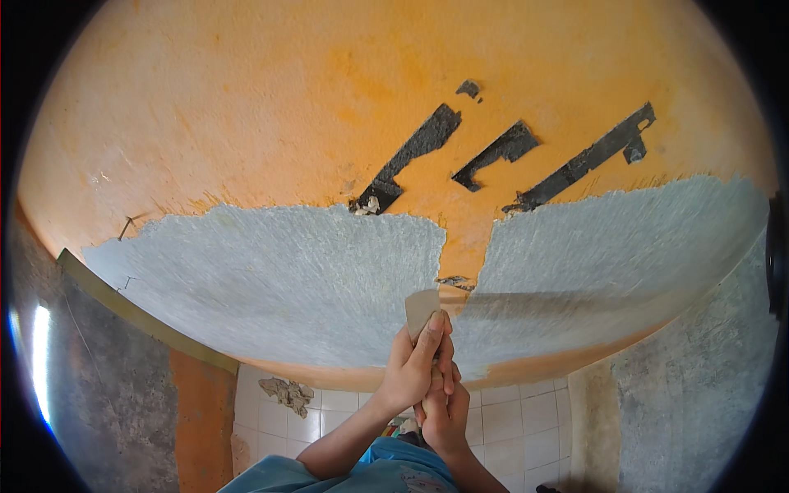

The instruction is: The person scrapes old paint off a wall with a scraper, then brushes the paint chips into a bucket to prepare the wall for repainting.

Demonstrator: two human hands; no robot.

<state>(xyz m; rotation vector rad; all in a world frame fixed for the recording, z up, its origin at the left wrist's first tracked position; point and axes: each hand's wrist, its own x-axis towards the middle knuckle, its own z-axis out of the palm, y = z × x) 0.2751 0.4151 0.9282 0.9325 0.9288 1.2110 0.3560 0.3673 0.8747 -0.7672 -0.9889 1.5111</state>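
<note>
L hand (408,371) & R hand (445,421) both closed round scraper (422,309), blade just left of orange paint strip (467,251). Steep angle w/ hard push could gouge grey wall patch (329,263).

No text, number or sign is legible from here; faint print (422,481) on blue shirt (353,471) unreadable.
</note>
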